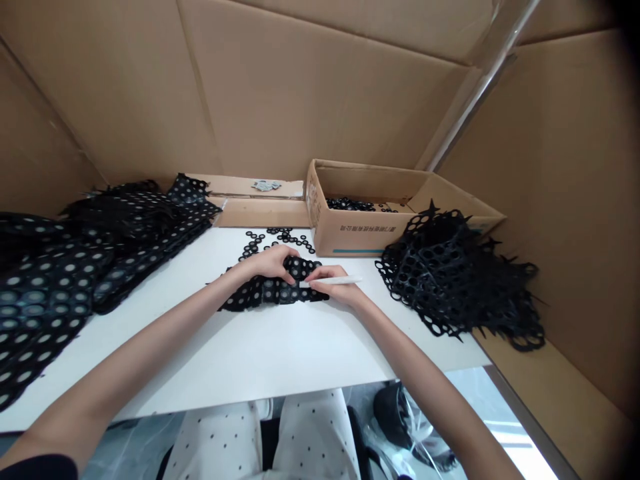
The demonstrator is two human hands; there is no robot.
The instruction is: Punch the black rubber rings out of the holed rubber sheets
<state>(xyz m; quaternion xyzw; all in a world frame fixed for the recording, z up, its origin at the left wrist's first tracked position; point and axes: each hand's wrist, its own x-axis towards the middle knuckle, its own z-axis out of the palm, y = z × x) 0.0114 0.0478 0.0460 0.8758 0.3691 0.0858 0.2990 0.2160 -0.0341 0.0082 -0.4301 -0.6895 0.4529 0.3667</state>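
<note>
A black rubber sheet (273,291) with rows of round rings lies on the white table in front of me. My left hand (277,263) rests on its upper edge, thumb and fingers curled onto the sheet in a pinch. My right hand (334,283) grips a white pen-like tool (345,280), its tip down at the sheet close to my left thumb. Just beyond my left hand lie several loose black rings (283,235). Whether my left fingertips lift part of the sheet is too small to tell.
A cardboard box (367,230) holding black rings stands at the back. Punched-out black webbing (450,280) is heaped on the right. Stacked ring sheets (55,267) cover the left side. Cardboard walls (320,87) enclose the white table (260,360); small packets (267,185) lie on a ledge.
</note>
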